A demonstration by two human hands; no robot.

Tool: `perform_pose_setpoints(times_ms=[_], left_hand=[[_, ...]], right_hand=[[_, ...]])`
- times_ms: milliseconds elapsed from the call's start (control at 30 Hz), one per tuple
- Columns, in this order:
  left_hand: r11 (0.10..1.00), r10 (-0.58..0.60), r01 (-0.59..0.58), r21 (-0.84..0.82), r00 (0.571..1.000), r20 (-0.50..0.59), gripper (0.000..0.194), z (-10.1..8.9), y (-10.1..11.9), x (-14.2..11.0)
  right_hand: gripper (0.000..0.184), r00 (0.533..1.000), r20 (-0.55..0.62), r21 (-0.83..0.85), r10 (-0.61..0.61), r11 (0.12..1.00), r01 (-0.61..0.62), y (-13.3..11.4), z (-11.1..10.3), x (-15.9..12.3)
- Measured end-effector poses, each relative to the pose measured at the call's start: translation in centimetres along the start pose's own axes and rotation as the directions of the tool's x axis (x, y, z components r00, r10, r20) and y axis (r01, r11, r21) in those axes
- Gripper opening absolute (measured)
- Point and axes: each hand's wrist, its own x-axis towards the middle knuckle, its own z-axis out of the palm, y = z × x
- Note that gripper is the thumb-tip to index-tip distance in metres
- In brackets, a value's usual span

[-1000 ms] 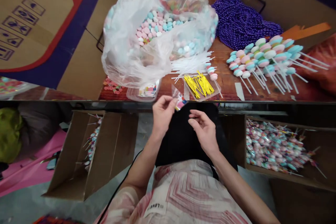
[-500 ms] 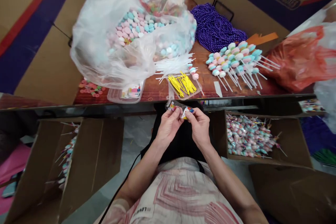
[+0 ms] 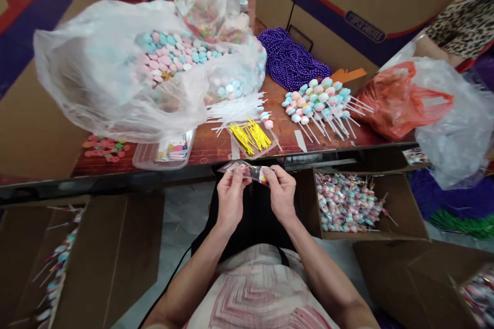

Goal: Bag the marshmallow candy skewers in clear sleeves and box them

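Observation:
Stretched between my two hands, just off the table's front edge, is a small clear plastic bag [image 3: 253, 171] with coloured print at its ends. The thumb and fingers of my left hand [image 3: 230, 198] pinch its left part. My right hand [image 3: 282, 193] is closed on the other end, where a white printed patch shows. Beyond them on the table lies a clear tray [image 3: 273, 145] of yellow twist ties [image 3: 250, 136]. Behind it are white sticks [image 3: 237, 110] and a short candy skewer [image 3: 265, 117]. To the right is a pile of pastel candy skewers [image 3: 318, 100].
A large plastic bag of pastel candies [image 3: 116, 72] fills the table's left side. Purple bead strings [image 3: 291, 59] and a red plastic bag [image 3: 397, 100] lie right. Boxes of wrapped skewers [image 3: 409, 205] flank my legs. Another person's patterned sleeve [image 3: 463, 23] shows far right.
My hands have moved slightly apart, and the clear bag is now drawn out longer between them. The whole view has shifted, so the table's things appear further left.

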Motion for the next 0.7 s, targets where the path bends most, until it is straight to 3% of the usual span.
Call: perform_pose_setpoints(times_ms=[167,333,467,700], left_hand=[[0.992,-0.041,0.031,-0.126,0.996,-0.079,0.029,0.8,1.7,0.7],[0.994,0.091,-0.099,-0.047,0.983,-0.158,0.032,1.7,1.7,1.4],[0.996,0.086,-0.086,0.002,0.989,-0.121,0.034,2.4,1.7,2.2],[0.976,0.214,-0.216,0.008,0.961,-0.176,0.032,4.1,1.2,3.6]], right_hand=[[0.045,0.999,0.028,-0.064,-0.036,0.997,0.038,-0.3,-0.1,0.6],[0.047,0.999,0.013,-0.087,-0.041,0.995,0.042,-0.1,-0.1,1.5],[0.038,0.993,0.052,-0.125,-0.111,0.985,0.116,-0.5,-0.8,2.9],[0.021,0.998,-0.057,0.108,-0.008,0.994,0.014,-0.6,-0.7,5.9]])
